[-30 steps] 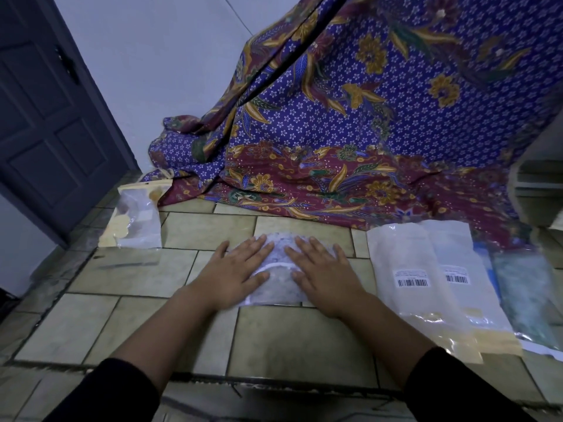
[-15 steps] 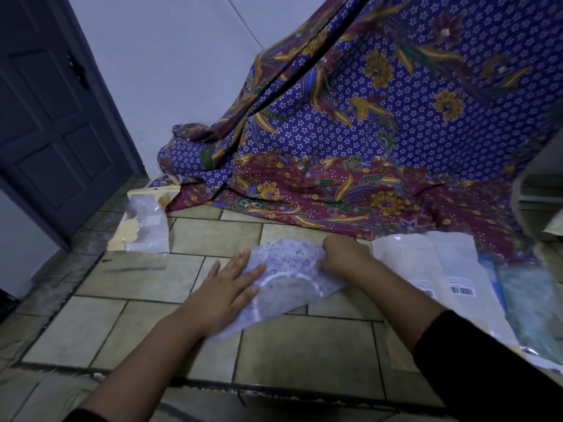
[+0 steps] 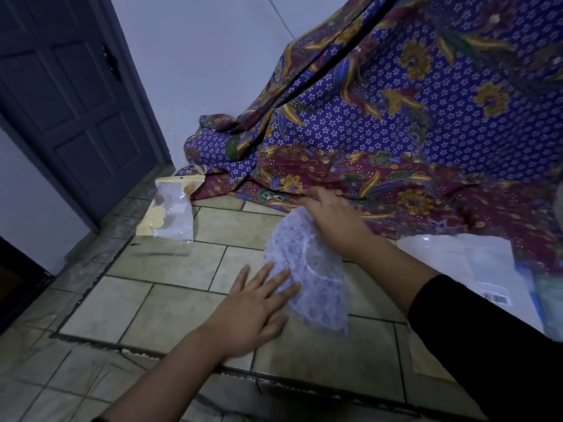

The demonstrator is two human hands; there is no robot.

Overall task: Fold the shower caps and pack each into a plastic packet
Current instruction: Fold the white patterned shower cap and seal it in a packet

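Note:
A translucent white shower cap with a blue print [image 3: 307,269] lies half folded on the tiled floor [image 3: 170,269]. My left hand [image 3: 253,309] lies flat with spread fingers on the cap's near left edge, pressing it down. My right hand [image 3: 332,214] pinches the cap's far edge and holds it lifted over the rest. A filled plastic packet with a yellow header [image 3: 170,211] lies at the far left. Several empty plastic packets with barcode labels [image 3: 475,263] lie on the right.
A purple and maroon batik cloth [image 3: 411,132] drapes down from the right onto the floor just behind the cap. A dark door [image 3: 67,95] stands at the left. A raised tile step edge [image 3: 274,376] runs across below my arms.
Both hands pressed flat on the cap a second ago. My right hand has since gripped the far edge and lifted it, turning the cap, while my left hand slid to the near edge.

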